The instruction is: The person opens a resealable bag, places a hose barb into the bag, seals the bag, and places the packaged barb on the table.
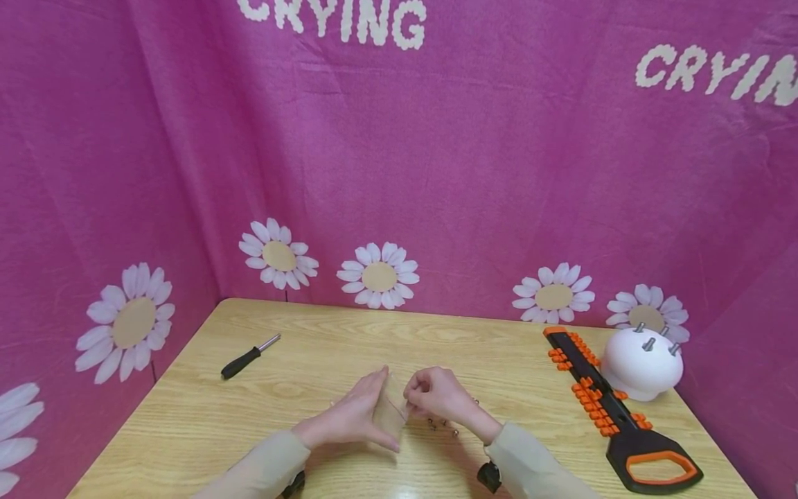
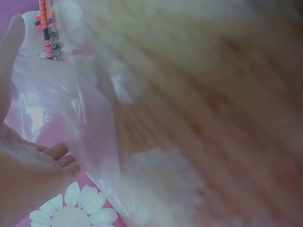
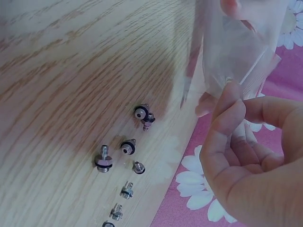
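Clear plastic bag (image 3: 239, 52) pinched by curled right hand (image 1: 436, 395) fingers (image 3: 227, 113), left hand (image 1: 355, 416) fingers straight against it

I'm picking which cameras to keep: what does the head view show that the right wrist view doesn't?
Only the head view shows the screwdriver, the orange and black tool rack, the white dome with bolts standing in it, and the person's left hand.

Only the right wrist view shows the small metal fittings one by one, each plainly apart on the table.

Both show the right hand pinching the clear plastic bag above the wooden table.
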`<state>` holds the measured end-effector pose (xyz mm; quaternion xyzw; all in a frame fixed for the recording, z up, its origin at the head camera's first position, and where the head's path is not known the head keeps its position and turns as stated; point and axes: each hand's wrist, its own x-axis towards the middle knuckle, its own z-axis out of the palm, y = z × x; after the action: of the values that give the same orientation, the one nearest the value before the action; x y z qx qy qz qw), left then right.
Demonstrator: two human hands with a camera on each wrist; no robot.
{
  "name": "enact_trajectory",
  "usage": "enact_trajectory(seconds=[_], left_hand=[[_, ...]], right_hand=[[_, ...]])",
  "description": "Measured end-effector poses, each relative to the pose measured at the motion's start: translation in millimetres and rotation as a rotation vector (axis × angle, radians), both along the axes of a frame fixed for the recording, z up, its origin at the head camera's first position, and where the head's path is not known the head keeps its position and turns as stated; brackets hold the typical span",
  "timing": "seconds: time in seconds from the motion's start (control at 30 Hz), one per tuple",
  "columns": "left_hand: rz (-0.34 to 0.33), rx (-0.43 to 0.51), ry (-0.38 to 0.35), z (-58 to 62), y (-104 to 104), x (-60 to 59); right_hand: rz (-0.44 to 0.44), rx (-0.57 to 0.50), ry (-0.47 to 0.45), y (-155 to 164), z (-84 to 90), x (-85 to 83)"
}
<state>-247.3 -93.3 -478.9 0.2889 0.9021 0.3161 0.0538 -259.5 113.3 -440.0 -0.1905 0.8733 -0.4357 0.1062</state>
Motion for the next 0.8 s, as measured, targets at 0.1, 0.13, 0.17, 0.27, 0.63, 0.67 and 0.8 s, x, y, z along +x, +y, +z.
enact_trajectory(seconds=[0.1,0.13,0.17,0.27,0.63,0.67,0.8], left_hand=[[0.002,-0.010,0.018,0.2,1.0,0.4],[0.003,-0.012,0.021,0.1,1.3,0.3],[0.003,-0.012,0.031,0.1,1.7,0.1],[0.009,-0.012,0.051,0.3,2.5,-1.2],[-0.020,0.088,0.026,-1.1,0.6,-10.1],[-0.023,0.094,0.026,-1.1,0.5,-10.7],[-0.024,0.106,0.025,0.1,0.4,-10.9]], right_hand=[[0.008,-0.001,0.002,-0.1,0.3,0.2],[0.013,-0.003,0.005,0.1,0.5,0.4],[0.016,-0.009,0.003,0.3,1.1,0.9],[0.035,-0.018,0.006,1.6,2.2,1.8],[0.026,-0.030,-0.039,4.5,-1.9,0.6],[0.026,-0.035,-0.041,5.0,-2.1,0.6],[0.027,-0.044,-0.039,6.5,-3.2,0.2]])
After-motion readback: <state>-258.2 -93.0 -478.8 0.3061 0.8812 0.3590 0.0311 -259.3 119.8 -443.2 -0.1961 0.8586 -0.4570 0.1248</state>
